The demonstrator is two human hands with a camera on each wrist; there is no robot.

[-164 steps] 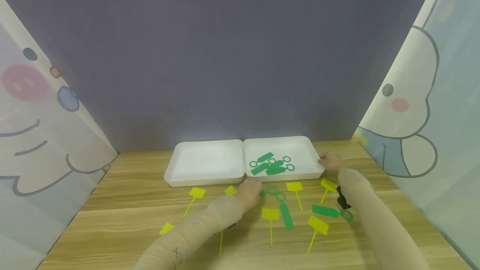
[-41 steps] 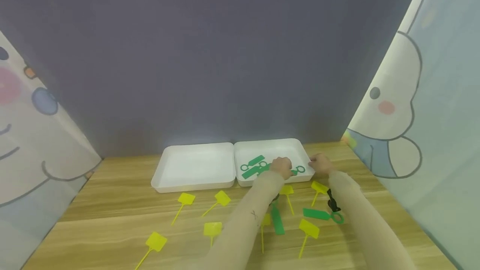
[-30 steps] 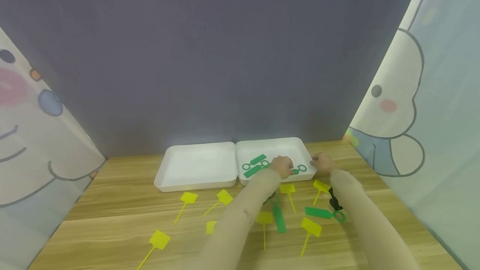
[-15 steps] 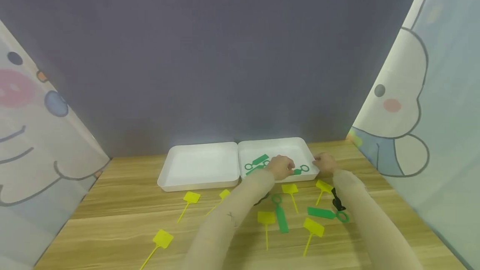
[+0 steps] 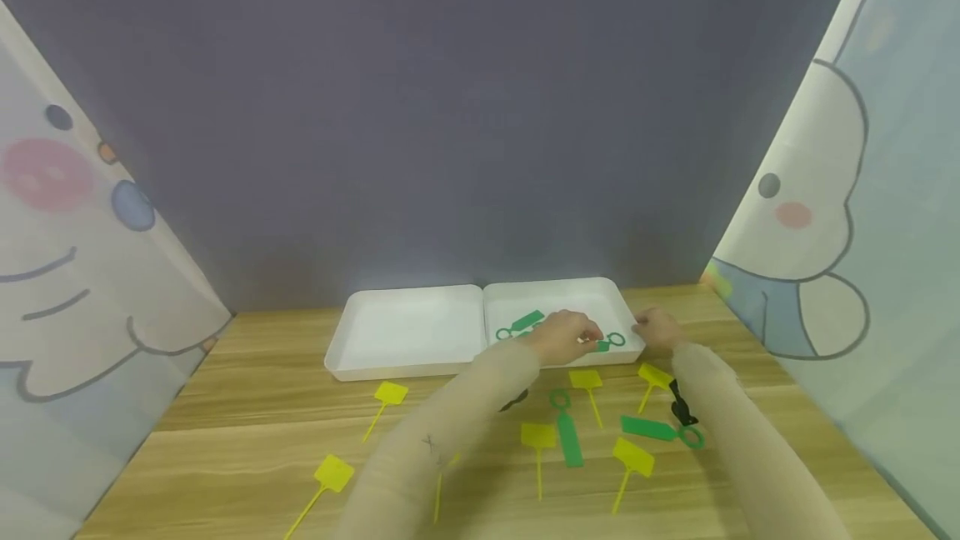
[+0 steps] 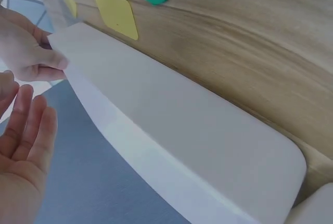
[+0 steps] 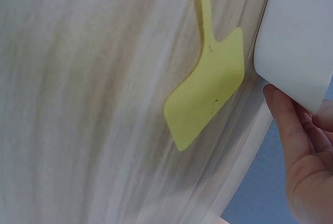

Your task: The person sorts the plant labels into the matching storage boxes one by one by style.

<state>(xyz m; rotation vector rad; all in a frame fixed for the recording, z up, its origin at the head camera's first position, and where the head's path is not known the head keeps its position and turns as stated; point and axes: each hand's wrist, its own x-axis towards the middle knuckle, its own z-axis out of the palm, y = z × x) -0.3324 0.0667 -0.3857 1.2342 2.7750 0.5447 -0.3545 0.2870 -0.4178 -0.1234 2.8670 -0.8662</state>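
My left hand [image 5: 564, 338] is over the right white tray [image 5: 585, 294], covering part of the green tags in it. In the left wrist view its slightly bent fingers [image 6: 39, 140] show above the tray's rim with nothing between them. A green ring-ended tag [image 5: 615, 340] lies in the tray right at those fingertips. Another green tag [image 5: 527, 320] shows left of the hand. My right hand [image 5: 658, 330] pinches the tray's right wall, thumb at the rim and fingers outside, as the right wrist view shows. Near it on the table lies a yellow tag [image 7: 208, 88].
The left white tray [image 5: 408, 323] stands against the right one. On the wooden table lie two green tags [image 5: 570, 440] [image 5: 648, 427], several yellow tags with thin stems [image 5: 633, 457], and a black object [image 5: 681, 407] by the right sleeve. A dark panel [image 5: 450, 148] stands behind.
My left hand has gone from the table in front of the trays to over the right tray. One green tag has moved from table to tray; the fingers have since loosened. Right hand stays.
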